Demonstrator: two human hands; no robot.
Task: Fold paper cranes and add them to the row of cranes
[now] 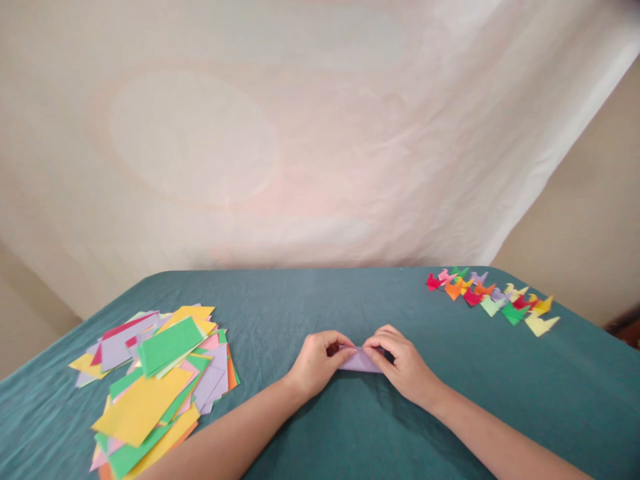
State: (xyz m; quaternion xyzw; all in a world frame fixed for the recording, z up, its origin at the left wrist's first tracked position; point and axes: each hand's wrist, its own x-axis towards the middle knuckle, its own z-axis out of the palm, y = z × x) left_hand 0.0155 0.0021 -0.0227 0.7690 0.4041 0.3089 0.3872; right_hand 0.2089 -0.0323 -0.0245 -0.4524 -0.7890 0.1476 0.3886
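A small lilac sheet of paper (359, 362), folded into a narrow strip, lies on the teal tablecloth (300, 300) near the table's middle. My left hand (317, 363) pinches its left end with curled fingers. My right hand (403, 360) presses and pinches its right end, fingertips meeting the left hand's over the strip. Much of the paper is hidden under my fingers.
A loose pile of coloured paper sheets (155, 377) in yellow, green, lilac, pink and orange lies at the left. Several small folded paper figures (493, 299) sit in a row at the far right. A pale cloth backdrop (300, 133) hangs behind the table.
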